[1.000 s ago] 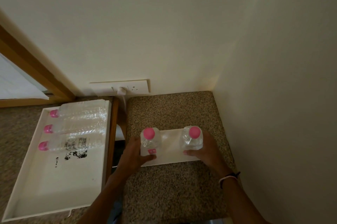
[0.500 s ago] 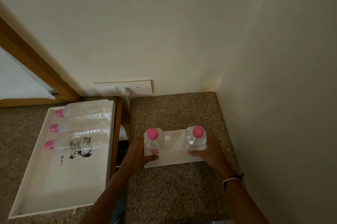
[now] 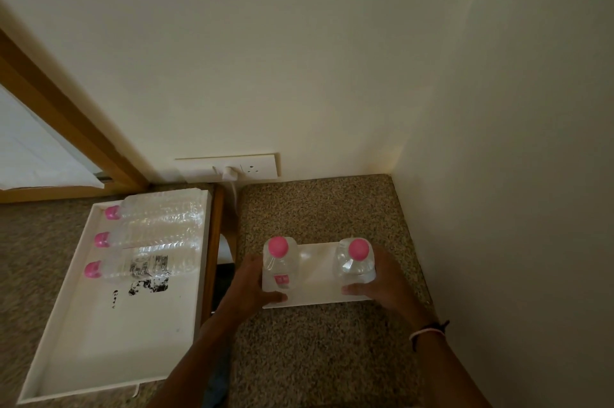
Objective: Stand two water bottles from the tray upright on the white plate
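Two clear water bottles with pink caps stand upright on the white rectangular plate (image 3: 317, 284), which lies on a speckled stone counter. My left hand (image 3: 247, 288) wraps the left bottle (image 3: 279, 266) from its left side. My right hand (image 3: 382, 284) wraps the right bottle (image 3: 355, 263) from its right side, thumb in front. On the left, the white tray (image 3: 99, 334) holds three more pink-capped bottles (image 3: 149, 234) lying on their sides, caps pointing left.
Walls close in behind and on the right, forming a corner. A white socket plate with a plug and cable (image 3: 232, 171) sits on the back wall. A wooden edge and dark gap (image 3: 216, 258) separate tray and counter.
Both hands stay on the upright bottles on the plate. Only the camera view has shifted slightly; the scene sits a little further right in the frame.
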Motion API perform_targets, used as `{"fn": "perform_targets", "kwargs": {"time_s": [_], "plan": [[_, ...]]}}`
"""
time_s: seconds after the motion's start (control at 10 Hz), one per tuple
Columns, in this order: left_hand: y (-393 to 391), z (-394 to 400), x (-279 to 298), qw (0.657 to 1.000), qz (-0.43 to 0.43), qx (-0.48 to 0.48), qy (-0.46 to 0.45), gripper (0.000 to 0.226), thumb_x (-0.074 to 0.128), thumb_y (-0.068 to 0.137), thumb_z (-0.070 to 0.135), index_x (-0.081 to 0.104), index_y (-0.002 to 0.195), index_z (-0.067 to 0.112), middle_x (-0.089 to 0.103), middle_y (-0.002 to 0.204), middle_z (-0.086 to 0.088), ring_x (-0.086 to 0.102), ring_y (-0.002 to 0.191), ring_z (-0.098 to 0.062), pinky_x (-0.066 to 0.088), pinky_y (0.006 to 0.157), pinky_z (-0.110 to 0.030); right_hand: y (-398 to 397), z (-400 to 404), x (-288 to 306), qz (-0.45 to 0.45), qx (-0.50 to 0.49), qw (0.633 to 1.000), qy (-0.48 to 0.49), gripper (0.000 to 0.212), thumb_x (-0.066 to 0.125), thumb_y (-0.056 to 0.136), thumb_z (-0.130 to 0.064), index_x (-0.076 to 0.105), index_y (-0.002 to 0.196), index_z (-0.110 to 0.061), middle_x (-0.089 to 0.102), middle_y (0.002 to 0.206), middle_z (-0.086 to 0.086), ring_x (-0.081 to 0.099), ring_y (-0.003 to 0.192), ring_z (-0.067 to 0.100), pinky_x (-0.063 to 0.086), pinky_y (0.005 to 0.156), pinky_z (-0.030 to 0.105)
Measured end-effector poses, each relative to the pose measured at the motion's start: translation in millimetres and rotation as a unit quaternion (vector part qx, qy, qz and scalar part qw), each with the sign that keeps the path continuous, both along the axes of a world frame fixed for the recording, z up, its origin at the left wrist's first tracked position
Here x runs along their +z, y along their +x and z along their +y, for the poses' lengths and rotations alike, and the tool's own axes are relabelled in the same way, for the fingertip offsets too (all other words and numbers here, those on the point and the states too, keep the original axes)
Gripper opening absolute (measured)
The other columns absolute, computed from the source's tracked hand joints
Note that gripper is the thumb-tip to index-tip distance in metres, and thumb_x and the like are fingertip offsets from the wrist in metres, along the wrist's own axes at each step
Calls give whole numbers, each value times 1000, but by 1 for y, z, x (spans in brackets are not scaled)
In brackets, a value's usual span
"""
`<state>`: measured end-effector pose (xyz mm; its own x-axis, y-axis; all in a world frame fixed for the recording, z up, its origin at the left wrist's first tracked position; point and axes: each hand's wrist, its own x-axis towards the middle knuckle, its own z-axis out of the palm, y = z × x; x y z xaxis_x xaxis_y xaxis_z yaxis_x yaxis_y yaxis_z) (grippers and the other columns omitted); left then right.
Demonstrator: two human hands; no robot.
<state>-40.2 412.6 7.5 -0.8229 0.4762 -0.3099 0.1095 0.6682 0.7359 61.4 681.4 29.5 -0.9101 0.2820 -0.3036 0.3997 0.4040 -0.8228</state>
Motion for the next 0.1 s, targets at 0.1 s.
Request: {"fn": "perform_targets", "kwargs": {"time_s": [0.1], "plan": [[-5, -3, 17, 997, -16, -56, 58, 79, 94, 63, 24, 51, 128, 31, 59, 125, 17, 56, 117, 11, 53, 106, -38, 1, 7, 16, -8, 39, 999, 15, 120, 95, 37, -53, 39, 142, -36, 48, 146, -2, 47, 132, 17, 45, 107, 51]]}}
